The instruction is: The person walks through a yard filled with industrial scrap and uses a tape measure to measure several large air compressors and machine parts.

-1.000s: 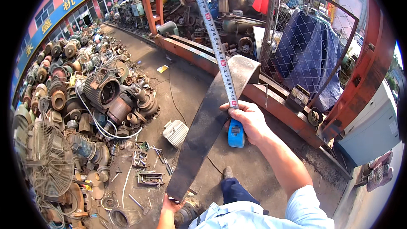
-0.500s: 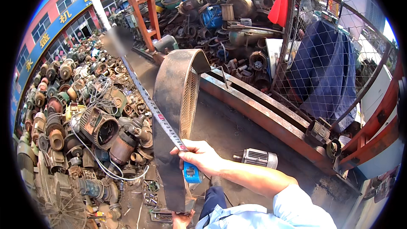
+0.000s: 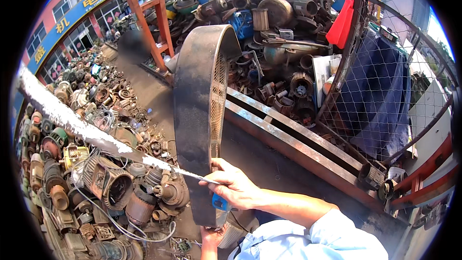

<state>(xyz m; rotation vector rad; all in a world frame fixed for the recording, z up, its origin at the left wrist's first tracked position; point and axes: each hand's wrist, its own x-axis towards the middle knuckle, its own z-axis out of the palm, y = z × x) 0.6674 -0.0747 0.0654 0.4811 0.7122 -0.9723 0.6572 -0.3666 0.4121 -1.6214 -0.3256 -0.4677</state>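
A long, curved metal belt guard (image 3: 195, 96) with a mesh side stands upright in front of me, its surface dark and worn. My left hand (image 3: 214, 235) is closed around its lower end, fingers partly hidden. In my right hand (image 3: 236, 188) is a blue tape measure (image 3: 221, 203), mostly covered by the palm, beside the guard's lower part. From that hand the tape's blade (image 3: 103, 140) stretches up and left across the guard, its visible side pale and flaking. Thumb and fingers pinch the blade near the case.
Scrap motors (image 3: 113, 185) and loose parts heap up at left, with a pale cable (image 3: 108, 212) over them. A rusty steel beam (image 3: 298, 144) lies at right, before a wire-mesh gate (image 3: 385, 91). More scrap (image 3: 269, 24) piles behind a red-brown steel frame (image 3: 161, 14).
The tape's blade has swung leftward and down, and its numbered face no longer shows. My left hand and the guard's lower end sit slightly higher in view. The view has shifted.
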